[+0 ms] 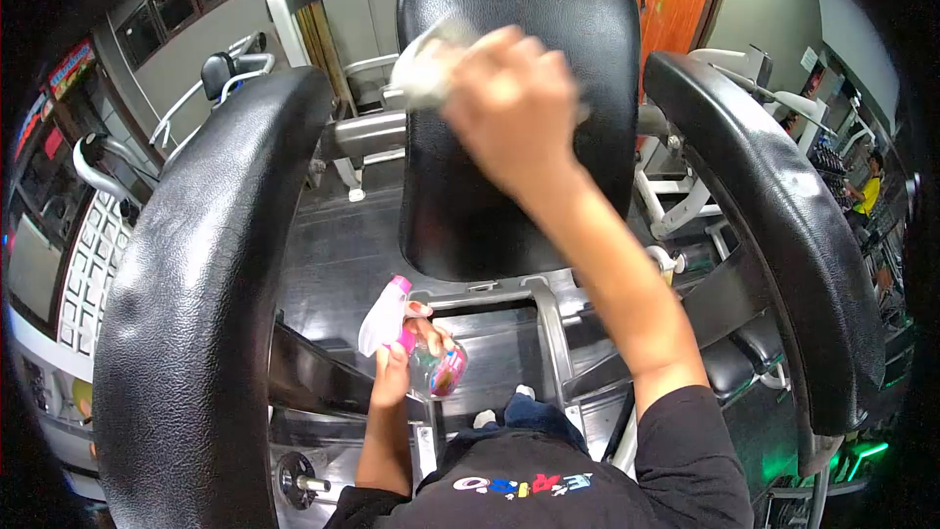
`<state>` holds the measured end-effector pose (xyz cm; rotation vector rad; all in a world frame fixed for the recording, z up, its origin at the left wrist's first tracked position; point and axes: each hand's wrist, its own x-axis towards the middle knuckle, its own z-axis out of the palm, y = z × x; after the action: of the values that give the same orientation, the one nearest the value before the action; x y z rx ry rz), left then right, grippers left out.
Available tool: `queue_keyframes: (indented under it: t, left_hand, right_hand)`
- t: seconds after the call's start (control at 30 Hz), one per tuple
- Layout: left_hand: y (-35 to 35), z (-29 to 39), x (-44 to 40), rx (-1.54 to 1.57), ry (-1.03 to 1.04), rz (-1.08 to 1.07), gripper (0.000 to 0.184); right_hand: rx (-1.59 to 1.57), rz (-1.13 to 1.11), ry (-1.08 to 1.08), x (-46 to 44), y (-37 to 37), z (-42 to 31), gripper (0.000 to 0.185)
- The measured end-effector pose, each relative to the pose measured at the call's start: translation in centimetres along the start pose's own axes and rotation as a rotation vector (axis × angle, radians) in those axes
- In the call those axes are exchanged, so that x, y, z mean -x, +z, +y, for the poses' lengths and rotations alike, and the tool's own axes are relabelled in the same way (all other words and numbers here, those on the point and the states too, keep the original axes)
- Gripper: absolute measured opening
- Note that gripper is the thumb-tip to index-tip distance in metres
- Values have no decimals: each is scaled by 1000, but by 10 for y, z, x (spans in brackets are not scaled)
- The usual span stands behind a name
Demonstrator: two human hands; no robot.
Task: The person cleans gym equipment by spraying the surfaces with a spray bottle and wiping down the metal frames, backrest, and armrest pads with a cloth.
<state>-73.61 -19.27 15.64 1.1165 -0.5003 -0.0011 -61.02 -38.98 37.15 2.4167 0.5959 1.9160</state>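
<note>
My right hand (514, 103), smeared by motion, is closed on a pale cloth (431, 69). The cloth lies over the left part of the black padded backrest (519, 0), and the blur hides whether all of it touches the pad. Lower down, my left hand (399, 358) grips a spray bottle (446, 372) round its neck. That bottle has a white and pink trigger head (387, 313) pointing up, a clear body and a colourful label.
Long black arm pads flank me on the left (186, 264) and right (774, 216). A grey metal frame (548, 323) stands below the backrest. Other gym machines (294, 0) are behind, a weight plate (294, 480) is low at left, and a person in yellow (867, 194) is far right.
</note>
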Motion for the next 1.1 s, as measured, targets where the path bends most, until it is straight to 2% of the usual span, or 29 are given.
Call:
queue_keyframes:
  t: [0.07,0.1,0.13,0.2,0.23,0.27,0.3,0.33,0.43,0.47,0.57,0.6,0.63,0.7,0.73,0.77,0.8,0.83,0.87,0.9,0.93,1.0,1.03,1.1]
  left_hand:
    - [-5,-10,4,113,-42,-20,78]
    - [-3,-8,4,91,-32,-12,79]
    - [-5,-9,8,112,-29,3,78]
    - [-10,-9,17,101,-9,45,78]
    - [-14,-8,22,98,-13,52,78]
    - [-17,-7,27,100,-8,52,79]
    - [-19,-6,33,102,-4,57,80]
    - [-22,-8,40,102,-31,77,80]
    - [-24,-19,47,111,-64,112,80]
    - [-23,-23,46,113,-59,97,79]
    - [-13,-20,40,132,-36,65,79]
    - [-11,-20,37,194,-26,45,78]
    - [-10,-20,35,195,-38,35,78]
    - [-10,-20,32,115,-4,66,78]
    - [-14,-20,33,101,14,43,77]
    - [-16,-19,35,102,10,45,77]
    - [-17,-17,37,77,12,42,77]
    - [-18,-15,41,52,15,42,77]
    - [-17,-15,45,66,-3,59,76]
    - [-16,-17,48,65,-2,66,76]
    - [-15,-22,51,75,-28,74,75]
    - [-16,-37,57,138,-97,72,72]
    - [-13,-45,57,147,-115,42,70]
    - [-5,-59,54,150,-200,-4,68]
  right_hand:
    - [-175,-17,-213,51,3,-43,10]
    - [-316,-17,-211,90,3,-64,10]
    - [-352,-119,-242,133,3,-77,14]
    - [-379,-291,-263,213,4,-68,25]
    - [-350,-321,-218,237,2,-55,23]
    - [-597,-449,145,245,-1,-39,14]
    - [-282,-199,-93,242,-11,-12,20]
    - [-163,-200,-57,216,-23,4,19]
    - [-219,-5,89,112,-31,12,38]
    - [-239,34,139,87,-27,-1,36]
    - [-287,-64,36,85,-6,-51,8]
    - [-314,-14,-19,100,2,-73,5]
    - [-333,-127,-85,120,2,-88,5]
    - [-339,-121,-131,176,15,-99,12]
    - [-415,-281,-123,205,15,-90,15]
    - [-707,-814,244,223,9,-74,31]
    - [-531,-856,266,241,4,-60,43]
    - [-563,-1011,403,238,-9,-37,45]
    - [-583,-906,483,274,-7,-14,39]
    - [-614,-932,666,249,-38,5,35]
    - [-528,-859,751,274,-44,24,28]
    - [-76,-551,298,336,-58,49,21]
    - [-93,-363,391,340,-62,49,26]
    - [-202,-189,743,345,-71,44,27]
